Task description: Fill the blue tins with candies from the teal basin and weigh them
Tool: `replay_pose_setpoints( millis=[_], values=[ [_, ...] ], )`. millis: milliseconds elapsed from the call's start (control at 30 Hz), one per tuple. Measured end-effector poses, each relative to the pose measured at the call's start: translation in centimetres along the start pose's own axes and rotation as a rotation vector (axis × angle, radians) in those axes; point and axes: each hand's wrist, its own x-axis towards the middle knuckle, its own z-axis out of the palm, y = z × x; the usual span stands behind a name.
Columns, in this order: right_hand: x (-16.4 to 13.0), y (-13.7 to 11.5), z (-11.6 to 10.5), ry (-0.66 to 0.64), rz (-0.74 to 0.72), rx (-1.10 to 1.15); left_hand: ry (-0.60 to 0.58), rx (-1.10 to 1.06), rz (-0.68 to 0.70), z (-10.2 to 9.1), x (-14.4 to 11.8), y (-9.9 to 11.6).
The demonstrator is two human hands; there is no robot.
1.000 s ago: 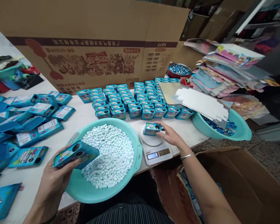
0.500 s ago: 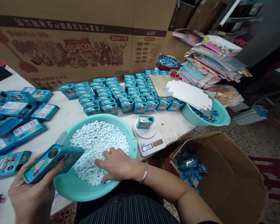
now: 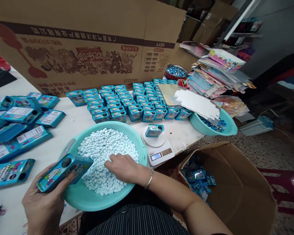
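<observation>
A blue candy box (image 3: 56,173) with a round hole in its top is gripped by my left hand (image 3: 42,195), tilted over the left rim of a turquoise basin (image 3: 98,204). Small pale blue candies (image 3: 110,140) fill much of that basin. Among them lies my right hand (image 3: 123,168), its fingers curled down into the candies; the fingertips are partly hidden. Just right of the basin, a white digital scale (image 3: 160,156) bears one upright blue box (image 3: 155,130) and its display is lit.
Rows of upright blue boxes (image 3: 136,112) stand behind the basin, before a large carton (image 3: 88,19). More boxes (image 3: 19,114) are heaped at left. At right are another turquoise basin (image 3: 231,125) holding blue pieces, a paper stack (image 3: 210,78) and an open carton (image 3: 235,182) on the floor.
My right hand's spread fingers have drawn together and curled into the candies. My left hand still grips its box, now slightly further right in view. The scale's reading appears slightly different.
</observation>
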Motion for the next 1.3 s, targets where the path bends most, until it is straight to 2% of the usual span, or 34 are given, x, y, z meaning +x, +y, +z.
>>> replay_pose_setpoints(
  millis=[100, 167, 333, 400, 500, 600, 700, 800, 867, 933, 967, 1033, 1067, 1133, 1200, 1300],
  values=[
    [-0.9, 0.4, -0.5, 0.140, 0.006, 0.023, 0.029, 0.122, 0.011, 0.4, 0.3, 0.2],
    [-2.0, 1.5, -0.9, 0.315, 0.024, 0.089, -0.036, 0.282, 0.073, 0.7, 0.7, 0.2],
    [-6.7, 7.0, -2.6, 0.840, 0.229, 0.283, -0.285, 0.513, 0.230, 0.9, 2.3, -0.5],
    [-8.7, 9.6, -3.1, 0.954, 0.361, 0.315, -0.333, 0.550, 0.255, 0.6, 2.7, -0.5],
    [-11.0, 12.9, -3.2, 0.929, 0.516, 0.326, -0.323, 0.538, 0.377, 0.2, 2.7, 0.3],
    [-11.7, 15.4, -2.7, 0.773, 0.514, 0.305, -0.329, 0.492, 0.521, 1.3, 1.8, 2.2],
    [-11.1, 17.3, -2.1, 0.645, 0.455, 0.315, -0.529, 0.428, 0.609, 5.2, 0.2, 4.1],
    [-10.2, 18.5, -1.5, 0.589, 0.404, 0.355, -0.818, 0.378, 0.696, 12.2, -1.0, 5.0],
    [-9.8, 18.9, -1.3, 0.585, 0.376, 0.385, -0.947, 0.381, 0.732, 17.4, -1.4, 4.9],
    [-9.8, 18.9, -1.5, 0.596, 0.347, 0.411, -0.980, 0.423, 0.697, 21.8, -1.5, 4.8],
    [-9.9, 18.7, -1.9, 0.608, 0.333, 0.424, -0.985, 0.431, 0.673, 23.3, -1.5, 4.8],
    [-10.2, 17.8, -2.9, 0.645, 0.301, 0.459, -0.996, 0.374, 0.651, 24.7, -1.6, 5.2],
    [-10.3, 17.1, -3.6, 0.666, 0.283, 0.484, -1.004, 0.310, 0.655, 24.6, -1.7, 5.6],
    [-10.4, 15.6, -5.1, 0.707, 0.245, 0.558, -1.002, 0.157, 0.672, 23.1, -1.8, 6.7],
    [-9.8, 14.0, -6.3, 0.729, 0.206, 0.708, -0.967, 0.054, 0.682, 20.5, -1.5, 8.2],
    [-7.2, 11.8, -6.4, 0.785, 0.149, 1.140, -0.901, 0.055, 0.729, 16.1, -0.2, 10.4]
  ],
)
